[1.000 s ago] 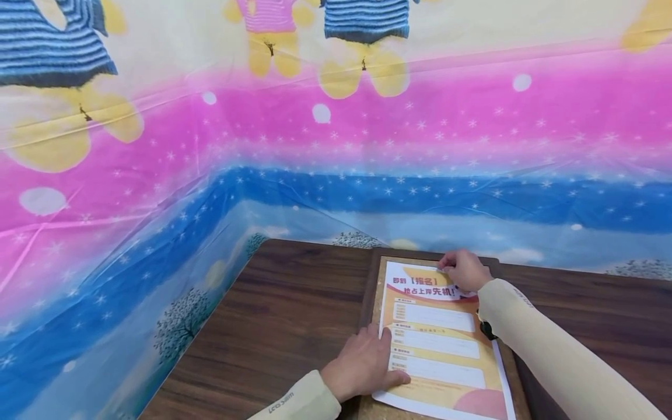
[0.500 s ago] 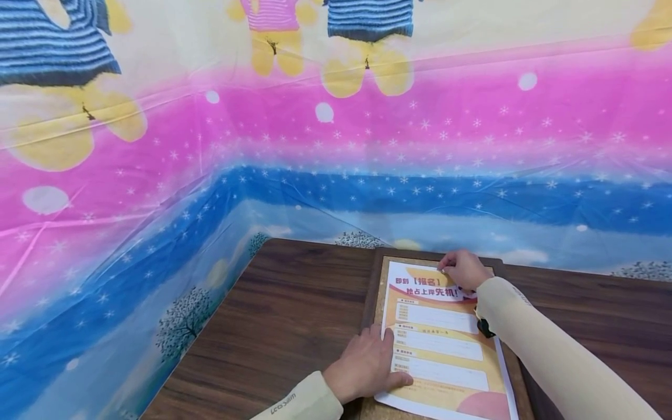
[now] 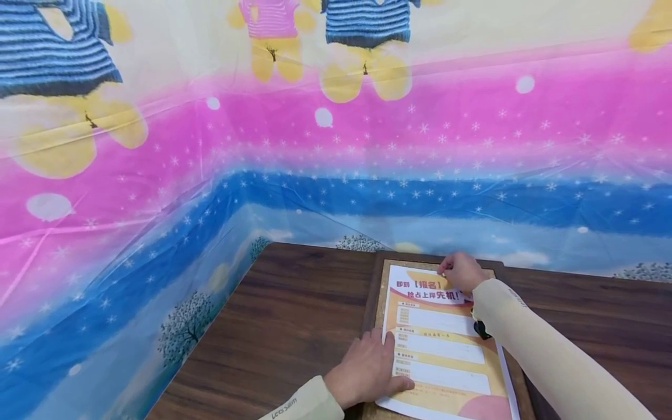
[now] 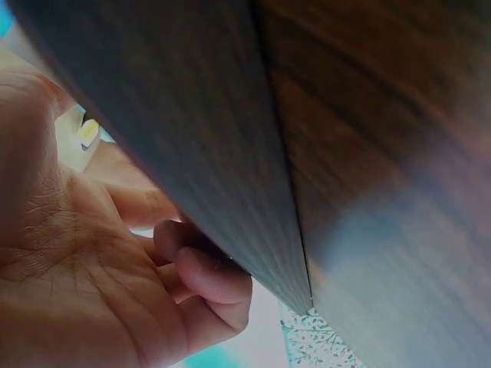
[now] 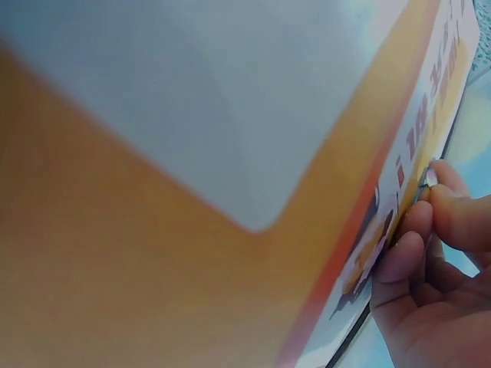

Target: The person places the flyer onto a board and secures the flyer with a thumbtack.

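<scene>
A printed sheet of paper point(image 3: 436, 373), orange, white and red, lies on a brown-framed corkboard point(image 3: 385, 274). Near its top edge my right hand point(image 3: 464, 273) pinches a small pale push pin point(image 5: 431, 178) between thumb and index finger, against the paper. The pin's point is hidden. My left hand point(image 3: 364, 364) rests on the board's left side, its thumb and index finger on the paper. In the left wrist view, the other fingers point(image 4: 215, 276) bend against the side of the frame point(image 4: 192, 146).
The board lies on a dark wood-grain table point(image 3: 294, 303), close to its back edge. A patterned cloth point(image 3: 367, 198) in pink and blue hangs behind and to the left. A dark watch point(image 3: 480, 328) is on my right wrist.
Both hands keep their places on the board and paper. The head view has shifted only slightly.
</scene>
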A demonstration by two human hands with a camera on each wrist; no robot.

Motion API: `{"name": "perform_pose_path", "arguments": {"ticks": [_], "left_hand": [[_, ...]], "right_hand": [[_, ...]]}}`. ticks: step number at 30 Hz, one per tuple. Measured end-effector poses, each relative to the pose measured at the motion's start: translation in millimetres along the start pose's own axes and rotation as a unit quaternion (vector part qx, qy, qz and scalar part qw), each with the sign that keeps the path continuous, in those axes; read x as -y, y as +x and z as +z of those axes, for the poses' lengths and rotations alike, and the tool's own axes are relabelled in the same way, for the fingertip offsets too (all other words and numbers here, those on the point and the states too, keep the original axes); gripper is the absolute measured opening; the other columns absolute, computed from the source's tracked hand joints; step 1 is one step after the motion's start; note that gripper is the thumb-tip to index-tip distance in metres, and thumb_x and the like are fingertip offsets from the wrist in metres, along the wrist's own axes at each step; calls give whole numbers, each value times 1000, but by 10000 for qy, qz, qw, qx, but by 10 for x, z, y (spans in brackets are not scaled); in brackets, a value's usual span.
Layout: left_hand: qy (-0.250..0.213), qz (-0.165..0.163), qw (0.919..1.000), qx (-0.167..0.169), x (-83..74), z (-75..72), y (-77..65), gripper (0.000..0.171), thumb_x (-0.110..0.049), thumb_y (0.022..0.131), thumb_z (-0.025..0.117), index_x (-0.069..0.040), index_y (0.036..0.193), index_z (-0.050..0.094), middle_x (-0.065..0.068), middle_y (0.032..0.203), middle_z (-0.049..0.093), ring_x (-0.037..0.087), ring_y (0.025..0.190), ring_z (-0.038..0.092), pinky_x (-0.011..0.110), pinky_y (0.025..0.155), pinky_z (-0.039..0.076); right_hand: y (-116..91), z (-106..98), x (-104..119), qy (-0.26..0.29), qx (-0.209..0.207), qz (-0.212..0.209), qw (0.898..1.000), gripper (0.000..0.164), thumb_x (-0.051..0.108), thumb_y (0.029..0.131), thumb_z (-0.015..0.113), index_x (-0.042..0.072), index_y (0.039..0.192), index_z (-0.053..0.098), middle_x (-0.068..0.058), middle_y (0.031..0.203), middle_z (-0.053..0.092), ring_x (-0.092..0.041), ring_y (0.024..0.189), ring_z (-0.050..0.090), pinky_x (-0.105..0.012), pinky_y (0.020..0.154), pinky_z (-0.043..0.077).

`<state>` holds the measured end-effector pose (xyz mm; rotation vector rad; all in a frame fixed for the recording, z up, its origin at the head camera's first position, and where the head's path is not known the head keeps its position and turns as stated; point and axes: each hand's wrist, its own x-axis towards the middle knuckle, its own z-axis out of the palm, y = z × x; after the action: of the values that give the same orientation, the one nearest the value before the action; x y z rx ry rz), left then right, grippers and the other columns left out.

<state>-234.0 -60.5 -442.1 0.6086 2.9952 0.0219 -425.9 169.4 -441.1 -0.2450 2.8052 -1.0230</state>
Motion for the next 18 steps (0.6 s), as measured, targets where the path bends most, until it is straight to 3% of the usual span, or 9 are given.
{"name": "perform_pose_path", "arguments": {"ticks": [6, 18], "left_hand": [[49, 47, 10000, -63, 0, 9, -5, 86, -73, 75, 57, -2, 124, 53, 11, 98, 53, 22, 88, 54, 39, 74, 46], [99, 77, 9999, -114, 3, 15, -4, 87, -73, 75, 57, -1, 124, 52, 11, 98, 53, 22, 88, 54, 39, 73, 46]], "right_hand": [[7, -26, 22, -105, 59, -16, 9999, 17, 4, 93, 52, 5, 96, 68, -15, 101, 59, -27, 80, 52, -36, 64, 41], [76, -9, -4, 239, -49, 274, 9993, 13, 3, 91, 54, 2, 102, 60, -14, 98, 57, -28, 83, 53, -36, 65, 42]]}}
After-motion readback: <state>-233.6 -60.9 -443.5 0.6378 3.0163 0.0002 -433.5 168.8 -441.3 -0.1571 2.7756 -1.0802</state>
